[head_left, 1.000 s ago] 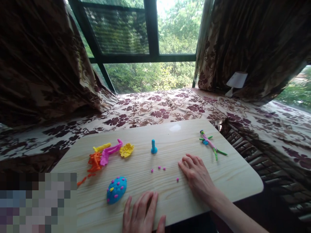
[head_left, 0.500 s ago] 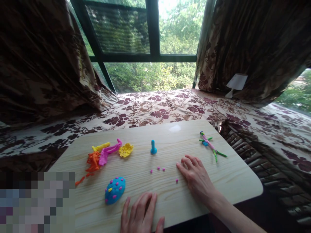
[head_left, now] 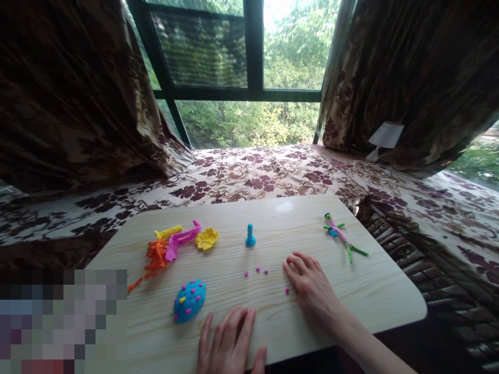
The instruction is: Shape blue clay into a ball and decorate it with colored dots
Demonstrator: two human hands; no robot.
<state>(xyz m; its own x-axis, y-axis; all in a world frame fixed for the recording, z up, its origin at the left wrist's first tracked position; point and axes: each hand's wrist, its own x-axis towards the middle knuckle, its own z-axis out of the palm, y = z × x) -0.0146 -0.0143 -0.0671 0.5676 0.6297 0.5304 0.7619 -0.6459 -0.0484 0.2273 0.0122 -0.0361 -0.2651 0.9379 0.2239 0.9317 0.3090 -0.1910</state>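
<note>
My left hand (head_left: 230, 343) rests at the table's near edge, fingers stretched out and holding nothing. Just beyond it to the left sits a blue clay dome (head_left: 190, 304) dotted with pink bits and one yellow bit. My right hand (head_left: 312, 285) lies palm down on the tabletop, its fingers slightly bent and nothing visible in them. Close beside its thumb side is a small pink clay ball (head_left: 287, 290). Several similar balls, one of them a pink ball (head_left: 258, 269), lie farther left. Behind them a blue clay peg (head_left: 250, 236) stands upright on a wider base.
On the left of the wooden table (head_left: 390, 296) lie orange clay (head_left: 156, 253), pink clay (head_left: 179, 241), a yellow roll (head_left: 168, 231) and a flattened yellow piece (head_left: 207, 238). A green-and-pink clay figure (head_left: 339, 232) lies on the right. A white lamp (head_left: 385, 136) stands beyond, by the curtain.
The whole view has shifted slightly, so the table's things appear a little farther right. My right hand has edged slightly left toward the nearest pink ball; my left hand stays in place.
</note>
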